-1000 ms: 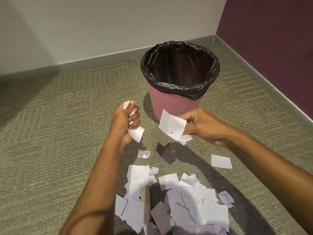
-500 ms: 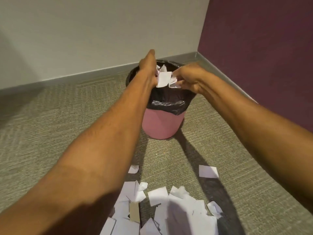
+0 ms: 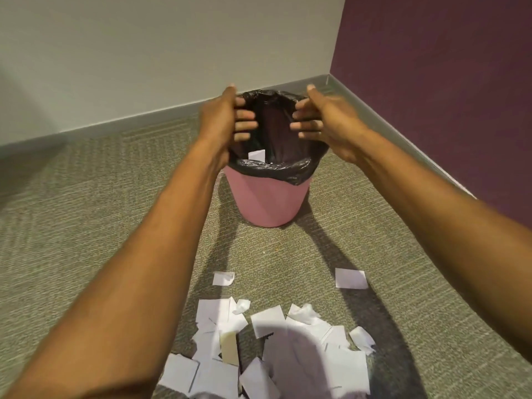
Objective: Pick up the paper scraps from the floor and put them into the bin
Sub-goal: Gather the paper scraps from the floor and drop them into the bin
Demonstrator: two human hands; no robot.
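A pink bin (image 3: 270,197) lined with a black bag stands on the carpet near the room's corner. Over its mouth hover my left hand (image 3: 227,119) and my right hand (image 3: 322,119), palms facing each other, fingers spread and empty. One white scrap (image 3: 256,155) shows inside the bin against the liner. A heap of white paper scraps (image 3: 276,347) lies on the floor in front of me, with a single scrap (image 3: 223,278) and another single scrap (image 3: 350,279) lying apart, closer to the bin.
A grey wall (image 3: 172,53) runs behind the bin and a purple wall (image 3: 446,82) stands on the right, both with grey skirting. Green-grey carpet (image 3: 86,211) covers the floor. A tan card strip (image 3: 229,347) lies among the heap.
Both hands carried paper scraps up from the floor to the bin's mouth and let them go. The hands are now spread and empty, and a scrap lies inside the bin.
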